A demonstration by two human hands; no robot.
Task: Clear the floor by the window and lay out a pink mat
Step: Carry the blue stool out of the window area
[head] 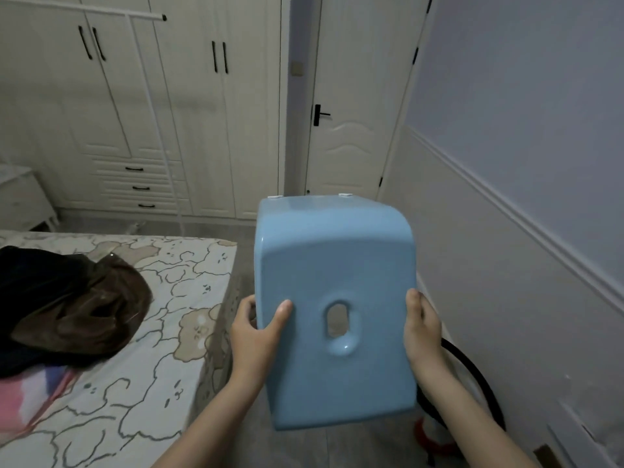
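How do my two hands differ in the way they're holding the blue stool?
The left hand lays its thumb across the seat of the blue stool; the right hand keeps to the side edge. The left hand's fingers curl behind; the right hand's are hidden. Both grip at the same height.

A glossy light blue plastic stool (334, 298) fills the middle. The bed (141, 349) carries a cream sheet patterned with beige cartoon bears outlined in grey-green. Near the bed's left edge lies a shiny brown garment (101, 309) over black fabric (23, 298), with a pink, white and blue striped cloth (33, 386) beside them. The wardrobe (152, 106) and door (354, 106) are cream-white with black handles. The wall (523, 79) is pale lavender above and white below. The floor (337, 447) is grey. A black curved hoop (472, 373) and something red (425, 434) show at lower right.
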